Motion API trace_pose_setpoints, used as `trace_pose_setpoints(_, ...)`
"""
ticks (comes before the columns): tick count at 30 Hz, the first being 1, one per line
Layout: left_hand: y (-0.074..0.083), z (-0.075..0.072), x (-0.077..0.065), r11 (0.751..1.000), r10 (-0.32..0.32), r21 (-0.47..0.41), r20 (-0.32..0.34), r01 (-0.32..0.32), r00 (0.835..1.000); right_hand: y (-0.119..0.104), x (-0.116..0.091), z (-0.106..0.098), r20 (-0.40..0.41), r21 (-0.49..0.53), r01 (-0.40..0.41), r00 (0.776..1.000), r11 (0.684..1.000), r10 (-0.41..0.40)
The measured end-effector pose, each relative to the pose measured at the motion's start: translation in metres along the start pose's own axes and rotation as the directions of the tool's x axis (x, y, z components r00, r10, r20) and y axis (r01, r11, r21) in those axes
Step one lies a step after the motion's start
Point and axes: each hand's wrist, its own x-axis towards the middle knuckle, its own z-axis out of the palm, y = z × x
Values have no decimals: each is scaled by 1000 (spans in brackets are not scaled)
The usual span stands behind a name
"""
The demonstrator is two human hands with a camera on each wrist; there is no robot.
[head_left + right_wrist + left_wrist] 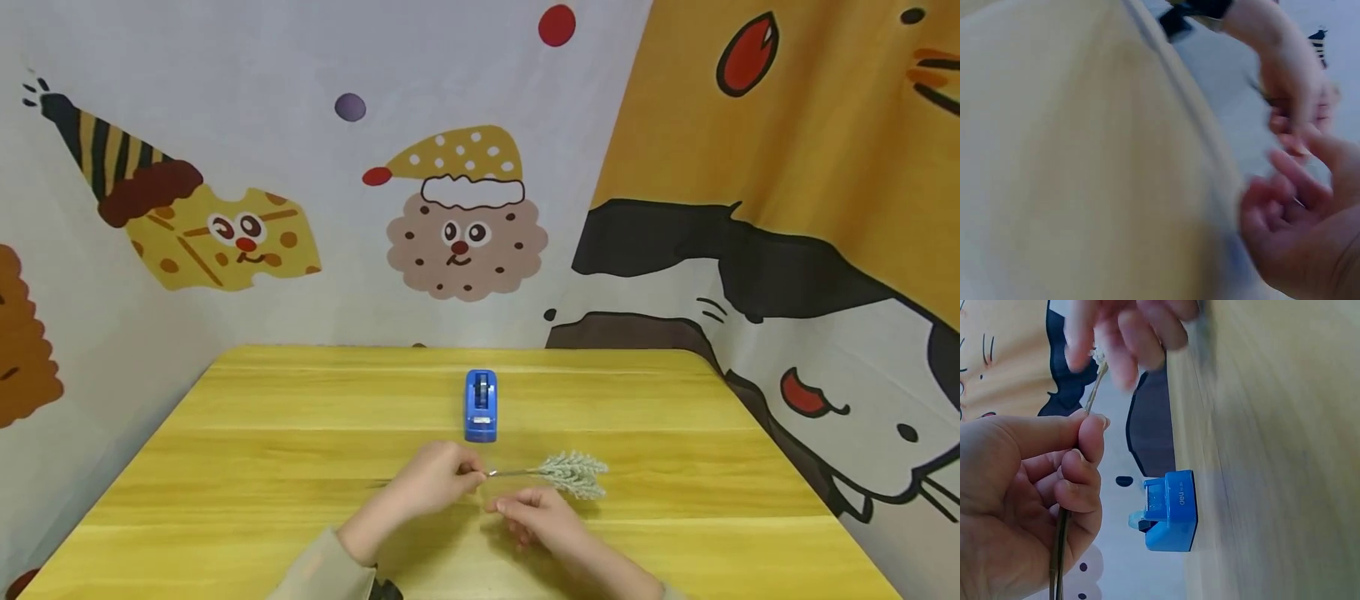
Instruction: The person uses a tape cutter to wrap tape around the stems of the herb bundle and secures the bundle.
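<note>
"Sprig bunch (573, 477): where, relative to the grip?"

"Stems (517, 472) pinched between thumb and forefinger of left hand (435, 479); pale heads right of the fingertips, tail ends poking out left past the hand."

"Right hand (546, 520)?"

"Near side of the pinch, rightward, fingers bent; blurred in wrist views, cannot tell whether it holds anything."

"Farther out?"

"Blue tape dispenser (481, 423) beyond the grip, standing on wooden table (300, 400)."
</note>
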Motion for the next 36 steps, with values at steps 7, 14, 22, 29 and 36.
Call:
trace_pose_setpoints(7,-2,2,-1,999,28,16,0,-28,1000,-58,-4,-39,277,-282,204,953,937,-124)
trace_pose_setpoints(14,-3,1,-4,1000,30,8,-14,-30,999,-88,28,-61,277,-540,242,956,806,-101)
trace_pose_setpoints(22,-5,2,-3,999,38,37,-27,-37,999,-84,55,-60,404,-679,226,909,699,99)
trace_pose_setpoints(29,-9,5,-2,997,59,43,-18,-58,998,-71,61,-55,465,-631,244,879,736,107)
trace_pose_setpoints(36,-9,4,-3,999,35,26,-18,-35,999,-64,62,-50,457,-587,200,881,785,118)
